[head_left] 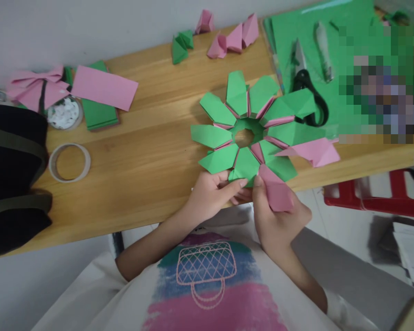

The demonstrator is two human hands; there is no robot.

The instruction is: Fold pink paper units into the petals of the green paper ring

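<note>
A ring of folded green paper petals, with pink folds between them, lies near the table's front edge. Its middle is an open hole. My left hand pinches the lower petal, thumb on top and fingers beneath. In my right hand is a folded pink paper piece, held between thumb and fingers, its upper tip touching the ring's lower right. Another pink folded piece sticks out from the ring's right side.
Scissors and a box cutter lie on green sheets at right. Loose folded pieces sit along the back. At left are a tape roll, paper strips, a dish of white bits and a black bag. A red stool stands below.
</note>
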